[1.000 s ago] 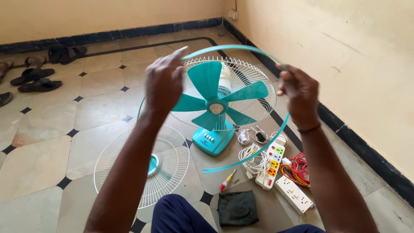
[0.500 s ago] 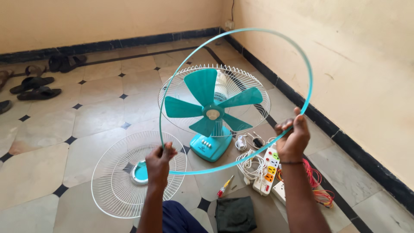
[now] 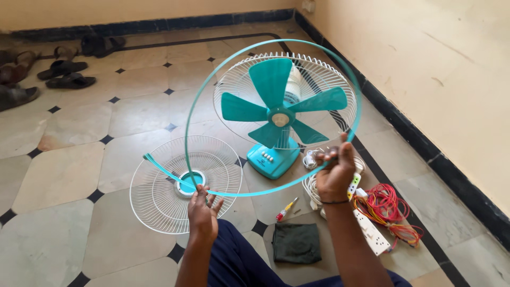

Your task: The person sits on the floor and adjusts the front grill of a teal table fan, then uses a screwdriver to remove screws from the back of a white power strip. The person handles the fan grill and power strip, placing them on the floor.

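Both grips on teal ring

teal ring, teal fan blades, white grille

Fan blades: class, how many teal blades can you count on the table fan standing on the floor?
5. The blades radiate from the hub: one points up, one right, one lower right, one lower left, one left. None appears hidden; the front grille lies on the floor.

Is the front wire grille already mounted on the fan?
No, the front wire grille lies flat on the floor, left of the fan, whose blades are uncovered.
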